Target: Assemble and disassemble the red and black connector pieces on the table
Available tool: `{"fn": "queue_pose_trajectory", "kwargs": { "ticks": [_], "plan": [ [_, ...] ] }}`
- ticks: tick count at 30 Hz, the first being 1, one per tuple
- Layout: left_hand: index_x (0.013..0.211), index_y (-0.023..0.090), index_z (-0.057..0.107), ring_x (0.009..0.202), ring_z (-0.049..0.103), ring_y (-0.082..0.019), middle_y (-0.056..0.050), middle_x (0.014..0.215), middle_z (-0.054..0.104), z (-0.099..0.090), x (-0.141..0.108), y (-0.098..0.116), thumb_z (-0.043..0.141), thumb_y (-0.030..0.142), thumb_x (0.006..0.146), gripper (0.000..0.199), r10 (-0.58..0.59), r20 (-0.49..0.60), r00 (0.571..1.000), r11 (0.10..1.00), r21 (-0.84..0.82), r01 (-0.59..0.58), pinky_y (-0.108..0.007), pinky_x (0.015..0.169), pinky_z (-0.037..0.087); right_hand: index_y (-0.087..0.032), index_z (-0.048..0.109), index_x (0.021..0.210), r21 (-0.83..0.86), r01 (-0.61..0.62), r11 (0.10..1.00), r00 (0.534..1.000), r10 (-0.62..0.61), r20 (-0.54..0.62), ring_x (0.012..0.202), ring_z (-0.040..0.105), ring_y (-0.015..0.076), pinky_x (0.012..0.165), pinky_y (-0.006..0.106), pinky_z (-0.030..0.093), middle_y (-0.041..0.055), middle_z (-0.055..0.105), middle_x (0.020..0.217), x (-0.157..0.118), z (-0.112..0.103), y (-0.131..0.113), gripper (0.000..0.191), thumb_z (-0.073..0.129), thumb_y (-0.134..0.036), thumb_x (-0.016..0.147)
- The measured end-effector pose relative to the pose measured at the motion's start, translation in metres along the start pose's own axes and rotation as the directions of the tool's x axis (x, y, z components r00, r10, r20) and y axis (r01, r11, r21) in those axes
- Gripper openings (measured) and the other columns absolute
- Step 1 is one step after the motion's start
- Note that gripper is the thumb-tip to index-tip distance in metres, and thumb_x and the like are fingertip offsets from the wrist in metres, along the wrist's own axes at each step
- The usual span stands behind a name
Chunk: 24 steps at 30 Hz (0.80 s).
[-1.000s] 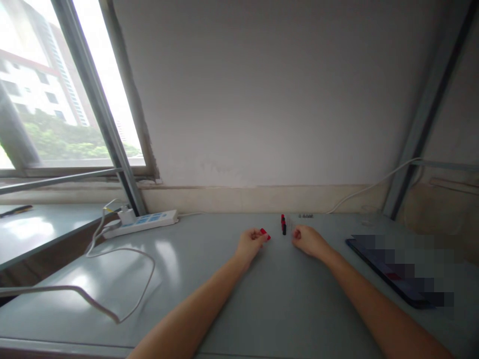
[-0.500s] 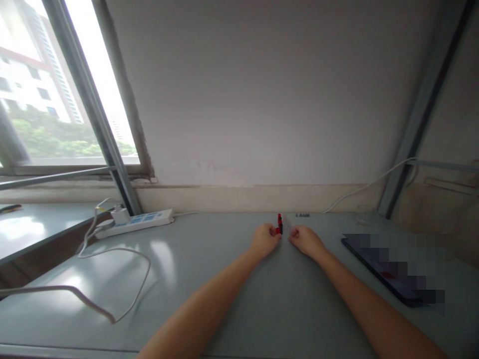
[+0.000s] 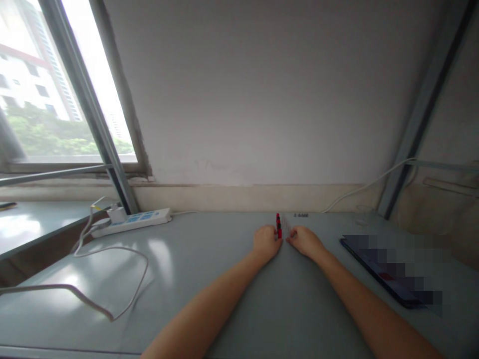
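Row of small red and black pieces, used here as the landmark, standing on the grey table and running away from the viewer toward the wall. The piece nearest the viewer is red.

Left hand: immediately left of the row's near end, fingers bent in around the red piece, thumb just in front of it; whether the fingers pinch the piece or merely rest against it cannot be told. Right hand: just right of the row, fingers curled and fingertips drawn together; whether anything is gripped between them cannot be told. Clear pieces, faint in outline, lie between the row and the right hand.

Beyond the right hand and to the right of the row's far end: a line of small dark bits. Farther right of the row: a clear cup, and, closer to the viewer, a dark slab, partly masked by blocks. Well left of the row: a white power strip bearing a plug, with a white cable looped nearer the viewer.
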<state>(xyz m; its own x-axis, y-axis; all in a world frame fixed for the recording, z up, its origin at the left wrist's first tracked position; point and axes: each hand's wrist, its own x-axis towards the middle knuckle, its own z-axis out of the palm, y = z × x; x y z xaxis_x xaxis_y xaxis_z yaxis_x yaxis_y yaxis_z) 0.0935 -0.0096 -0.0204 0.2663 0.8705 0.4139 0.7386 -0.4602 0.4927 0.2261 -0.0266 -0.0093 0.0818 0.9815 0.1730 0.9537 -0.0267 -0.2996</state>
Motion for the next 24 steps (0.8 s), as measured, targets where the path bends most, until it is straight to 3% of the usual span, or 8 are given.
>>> {"fn": "queue_pose_trajectory", "kwargs": {
  "ticks": [3, 5, 8, 13, 18, 24],
  "plan": [
    [0.096, 0.016, 0.056, 0.088, 0.052, -0.024, -0.011, 0.088, 0.059, -0.009, -0.004, 0.003, 0.055, 0.022, 0.070, 0.027, 0.111, 0.015, 0.994, 0.992, 0.060, -0.112, -0.034, 0.078, 0.037, -0.015, 0.062, 0.084, -0.008, -0.014, 1.000, 1.000, 0.014, 0.003, 0.082, 0.059, 0.0212, 0.064, 0.027, 0.038, 0.0110, 0.065, 0.086, 0.000, -0.001, -0.001, 0.020, 0.053, -0.027, 0.072],
    [0.102, 0.018, 0.055, 0.090, 0.051, -0.023, -0.010, 0.093, 0.059, -0.014, -0.006, 0.004, 0.049, 0.020, 0.074, 0.029, 0.170, 0.053, 0.984, 0.983, 0.068, -0.173, -0.034, 0.080, 0.036, -0.015, 0.062, 0.084, -0.012, -0.016, 1.000, 1.000, 0.016, 0.002, 0.083, 0.059, 0.0211, 0.064, 0.027, 0.038, 0.0110, 0.065, 0.087, 0.000, -0.001, -0.001, 0.019, 0.054, -0.027, 0.072],
    [0.094, 0.020, 0.059, 0.090, 0.051, -0.022, -0.009, 0.091, 0.060, -0.019, -0.008, 0.002, 0.044, 0.017, 0.076, 0.024, 0.190, 0.080, 0.978, 0.979, 0.055, -0.195, -0.033, 0.082, 0.035, -0.015, 0.063, 0.083, -0.011, -0.011, 1.000, 1.000, 0.011, -0.007, 0.082, 0.059, 0.0215, 0.064, 0.027, 0.039, 0.0110, 0.065, 0.087, 0.001, 0.000, -0.001, 0.019, 0.054, -0.027, 0.072],
    [0.079, 0.018, 0.063, 0.081, 0.053, -0.020, -0.007, 0.083, 0.063, -0.022, -0.006, -0.012, 0.049, 0.017, 0.073, 0.016, 0.188, 0.035, 0.982, 0.982, -0.035, -0.187, -0.032, 0.077, 0.038, -0.016, 0.063, 0.081, -0.005, -0.008, 1.000, 1.000, 0.008, -0.015, 0.080, 0.060, 0.0211, 0.063, 0.027, 0.039, 0.0102, 0.065, 0.083, 0.001, 0.001, 0.000, 0.017, 0.054, -0.026, 0.071],
    [0.073, 0.018, 0.064, 0.067, 0.053, -0.015, -0.005, 0.072, 0.063, -0.026, -0.010, -0.028, 0.054, 0.018, 0.068, 0.011, 0.014, -0.041, 0.999, 0.957, -0.289, -0.025, -0.027, 0.068, 0.041, -0.016, 0.063, 0.079, 0.015, -0.009, 1.000, 1.000, 0.009, -0.021, 0.078, 0.059, 0.0204, 0.062, 0.027, 0.038, 0.0098, 0.065, 0.082, 0.000, 0.000, -0.001, 0.017, 0.052, -0.027, 0.073],
    [0.070, 0.014, 0.062, 0.062, 0.054, -0.013, -0.004, 0.066, 0.062, -0.036, -0.018, -0.030, 0.057, 0.016, 0.065, 0.007, -0.162, -0.103, 0.981, 0.881, -0.463, 0.097, -0.025, 0.063, 0.042, -0.015, 0.061, 0.075, 0.038, 0.019, 0.999, 1.000, -0.018, -0.015, 0.071, 0.058, 0.0172, 0.058, 0.024, 0.036, 0.0087, 0.064, 0.077, -0.006, -0.005, -0.008, 0.014, 0.050, -0.023, 0.073]
  ]
}}
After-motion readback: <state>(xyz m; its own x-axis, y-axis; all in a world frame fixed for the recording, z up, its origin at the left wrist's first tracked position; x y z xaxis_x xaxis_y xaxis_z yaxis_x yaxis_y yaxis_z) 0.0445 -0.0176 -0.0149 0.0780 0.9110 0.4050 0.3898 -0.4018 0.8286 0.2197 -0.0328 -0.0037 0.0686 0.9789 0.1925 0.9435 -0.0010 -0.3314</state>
